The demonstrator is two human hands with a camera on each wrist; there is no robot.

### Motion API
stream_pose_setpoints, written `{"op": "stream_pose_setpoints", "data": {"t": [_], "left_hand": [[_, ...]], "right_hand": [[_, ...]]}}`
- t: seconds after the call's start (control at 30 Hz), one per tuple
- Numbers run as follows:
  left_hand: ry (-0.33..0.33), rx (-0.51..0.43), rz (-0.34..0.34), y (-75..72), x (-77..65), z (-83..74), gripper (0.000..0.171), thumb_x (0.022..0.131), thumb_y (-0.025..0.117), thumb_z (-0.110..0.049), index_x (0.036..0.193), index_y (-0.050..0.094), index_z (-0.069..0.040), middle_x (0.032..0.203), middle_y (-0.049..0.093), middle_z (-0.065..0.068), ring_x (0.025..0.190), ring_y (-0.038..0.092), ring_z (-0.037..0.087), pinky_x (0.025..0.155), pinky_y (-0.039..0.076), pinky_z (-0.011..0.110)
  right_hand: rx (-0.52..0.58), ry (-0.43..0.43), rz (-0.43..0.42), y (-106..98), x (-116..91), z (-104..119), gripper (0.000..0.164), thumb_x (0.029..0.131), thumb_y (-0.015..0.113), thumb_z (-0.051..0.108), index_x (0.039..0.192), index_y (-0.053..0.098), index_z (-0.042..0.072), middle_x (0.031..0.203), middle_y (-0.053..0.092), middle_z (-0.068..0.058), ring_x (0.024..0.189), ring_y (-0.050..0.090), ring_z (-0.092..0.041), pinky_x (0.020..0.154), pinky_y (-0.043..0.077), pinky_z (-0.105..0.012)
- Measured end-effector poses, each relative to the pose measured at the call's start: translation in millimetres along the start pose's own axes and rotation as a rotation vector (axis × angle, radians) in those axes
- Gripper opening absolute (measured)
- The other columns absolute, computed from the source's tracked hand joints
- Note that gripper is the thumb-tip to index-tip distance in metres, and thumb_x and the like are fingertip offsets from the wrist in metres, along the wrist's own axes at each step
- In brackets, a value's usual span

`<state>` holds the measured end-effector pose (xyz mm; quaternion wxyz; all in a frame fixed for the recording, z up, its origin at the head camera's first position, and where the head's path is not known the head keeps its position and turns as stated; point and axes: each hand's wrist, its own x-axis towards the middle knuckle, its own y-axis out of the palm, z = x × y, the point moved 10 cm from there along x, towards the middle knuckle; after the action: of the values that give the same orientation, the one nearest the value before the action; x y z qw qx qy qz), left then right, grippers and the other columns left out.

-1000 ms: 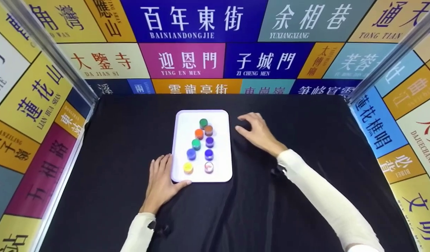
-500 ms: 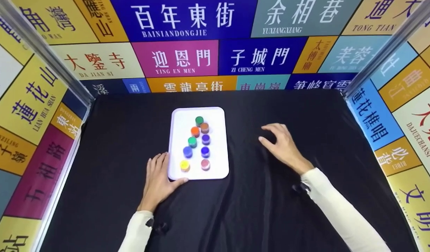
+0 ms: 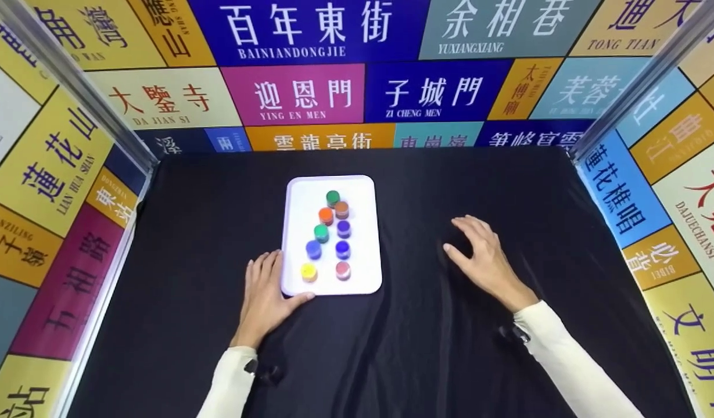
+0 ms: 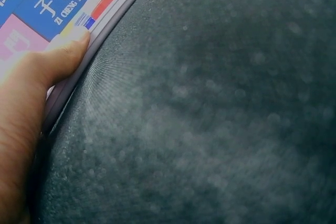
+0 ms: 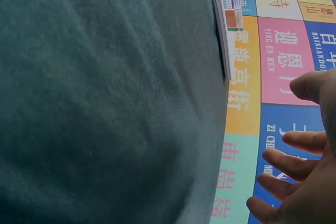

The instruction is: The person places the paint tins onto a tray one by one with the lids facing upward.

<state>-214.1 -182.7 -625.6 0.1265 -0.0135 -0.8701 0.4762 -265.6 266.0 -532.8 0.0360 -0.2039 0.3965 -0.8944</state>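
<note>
A white tray (image 3: 365,197) with rounded corners lies on the black cloth in the head view. On it stand several small paint jars in two uneven rows, among them a yellow jar (image 3: 308,272), a pink jar (image 3: 343,270), an orange jar (image 3: 326,216) and a brown jar (image 3: 341,209). My left hand (image 3: 266,299) rests at the tray's near left corner, fingers straight along the side. Its thumb (image 4: 71,51) lies on the rim in the left wrist view. Right of the tray, my right hand (image 3: 487,258) hovers with fingers spread loosely and nothing between them.
Black cloth (image 3: 415,360) with some folds covers the table. Panels with large printed characters form a back wall (image 3: 310,93) and side walls, joined by metal posts (image 3: 618,87) at the corners.
My right hand has drawn away from the tray, to the right and toward me, its fingers spreading a little. The left hand stays at the tray corner; the head view has shifted slightly.
</note>
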Motion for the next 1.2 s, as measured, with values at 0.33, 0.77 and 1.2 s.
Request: {"op": "stream_pose_setpoints", "data": {"t": [0.33,0.77,1.2], "left_hand": [[0.002,-0.004,-0.015,-0.1,-1.3,0.2,0.123,0.084,0.082,-0.075,0.169,0.036,0.001,0.166,0.044,0.024,0.157,0.030,0.045,0.135,0.004,0.062],[-0.001,0.004,-0.004,1.9,-2.6,-2.1,0.122,0.085,0.081,-0.075,0.169,0.036,0.001,0.166,0.044,0.024,0.158,0.029,0.045,0.136,0.003,0.061],[0.012,-0.003,-0.001,1.1,-1.5,-4.0,0.121,0.086,0.080,-0.074,0.169,0.035,0.002,0.166,0.043,0.025,0.158,0.029,0.046,0.135,0.004,0.063]], "right_hand": [[-0.010,-0.021,0.030,9.7,-11.9,7.6,0.062,0.099,0.083,0.019,0.151,0.062,-0.005,0.157,0.058,-0.026,0.156,0.041,-0.048,0.123,0.031,-0.073],[-0.033,0.004,0.077,17.6,-19.7,3.8,0.063,0.101,0.081,0.023,0.154,0.059,-0.004,0.161,0.054,-0.027,0.160,0.034,-0.049,0.126,0.026,-0.072],[-0.053,-0.012,0.055,15.6,-13.7,-0.2,0.063,0.101,0.082,0.023,0.153,0.060,-0.005,0.161,0.054,-0.027,0.159,0.035,-0.051,0.125,0.027,-0.074]]}}
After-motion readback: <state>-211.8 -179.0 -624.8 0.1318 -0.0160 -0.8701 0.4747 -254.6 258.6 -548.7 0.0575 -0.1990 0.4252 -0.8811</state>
